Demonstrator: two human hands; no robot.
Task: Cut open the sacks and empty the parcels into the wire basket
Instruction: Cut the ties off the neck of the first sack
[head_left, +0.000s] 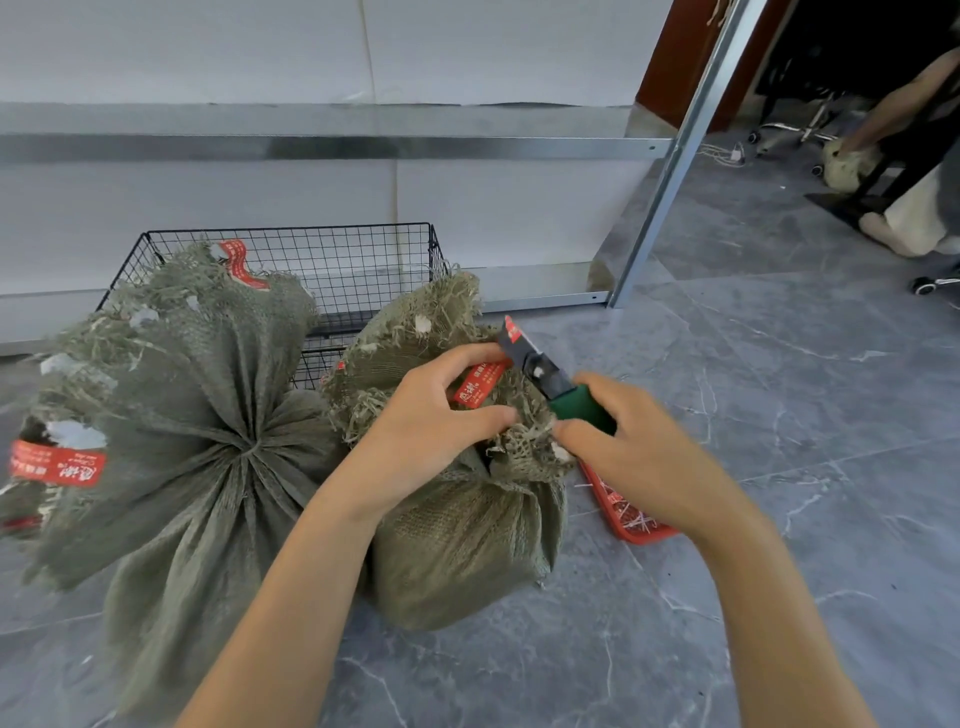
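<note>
Sacks (208, 415) (2, both tied) stand on floor (727, 519), against front of basket (332, 249). Left hand (441, 410) bunches neck of right sack (457, 540); right hand (634, 441) wraps fully round knife (550, 379) handle, blade out. Judgement: slice just under the tie, edge away from left hand, neck held taut.

Soft, even light falls bright on the white wall (208, 52) and grey floor (779, 467); shadows under the right sack (457, 545) are faint. The metal rail (363, 148) shows a dull sheen and bows with wide-angle distortion. The left sack (182, 415) smears toward the frame edge. The left hand (431, 415), right hand (623, 441) and knife (540, 369) look slightly soft. The top right corner is dark.
</note>
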